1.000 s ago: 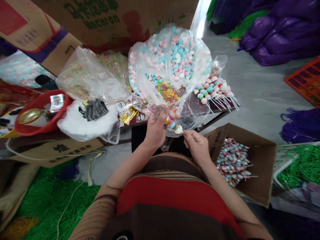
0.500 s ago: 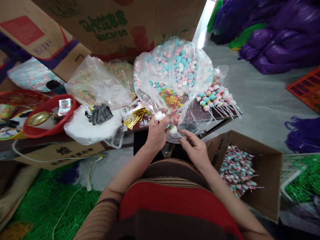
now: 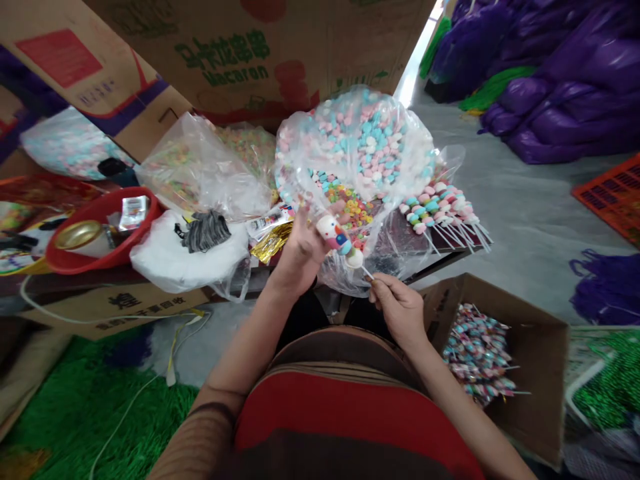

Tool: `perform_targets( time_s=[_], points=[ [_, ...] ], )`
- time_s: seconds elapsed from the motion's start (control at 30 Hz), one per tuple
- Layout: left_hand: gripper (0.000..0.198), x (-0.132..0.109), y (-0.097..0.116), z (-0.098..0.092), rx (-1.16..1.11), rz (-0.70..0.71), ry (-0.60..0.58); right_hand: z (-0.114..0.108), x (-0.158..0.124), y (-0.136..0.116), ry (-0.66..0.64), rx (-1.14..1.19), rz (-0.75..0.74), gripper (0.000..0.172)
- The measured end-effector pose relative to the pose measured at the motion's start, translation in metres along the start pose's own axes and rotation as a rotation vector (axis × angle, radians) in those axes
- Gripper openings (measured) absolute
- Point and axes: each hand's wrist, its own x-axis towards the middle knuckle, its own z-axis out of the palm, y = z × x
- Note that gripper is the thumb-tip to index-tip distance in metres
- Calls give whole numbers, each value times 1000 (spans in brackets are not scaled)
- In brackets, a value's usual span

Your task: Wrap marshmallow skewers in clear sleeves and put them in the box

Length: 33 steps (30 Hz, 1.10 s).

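My right hand (image 3: 399, 303) pinches the white stick of a marshmallow skewer (image 3: 340, 241), which points up and to the left. A printed clear wrapper seems to cover the skewer's top, with a white, red and blue picture on it. My left hand (image 3: 304, 250) is open right beside the wrapped top, its fingers spread; whether they touch it I cannot tell. Behind the hands lies an open plastic bag of pink, white and blue marshmallows (image 3: 373, 147), with colourful ring candies (image 3: 350, 207) in front. Finished-looking skewers without wrappers (image 3: 440, 203) lie on the table's right.
Gold twist ties (image 3: 273, 241) and printed wrappers (image 3: 267, 223) lie left of my hands. A white bag (image 3: 200, 267) and a red basin (image 3: 150, 217) stand further left. A cardboard box (image 3: 540, 373) of wrapped skewers is at my lower right. A big carton (image 3: 310, 40) stands behind.
My left hand has let go of the skewer's top and spread its fingers. The skewer, with its top now wrapped and visible, stays in my right hand, which has moved slightly right and down.
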Motion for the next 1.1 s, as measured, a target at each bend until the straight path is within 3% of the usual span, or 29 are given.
perform_targets(
  time_s=[0.13,0.27,0.37,0.53,0.7,0.8,0.93,1.1],
  points=[
    [48,15,11,2,17,30,173,0,0,3,16,-87,-46,21],
    [20,20,1,11,-9,66,286,0,-1,6,116,-183,-117,20],
    [22,21,-7,13,-90,89,306,-2,-1,5,101,-175,-100,21],
    [27,21,-7,7,-63,90,284,-9,-4,3,-96,-18,52,35],
    [28,17,-10,8,-39,91,210,-4,-4,-2,-317,318,317,42],
    [28,13,-12,14,-8,95,142,7,-4,-6,-378,502,404,42],
    [33,13,-11,17,-50,128,89,15,-2,-9,-245,466,336,37],
    [38,12,-20,19,-26,98,110,15,-4,-9,-79,145,142,32]
  ],
)
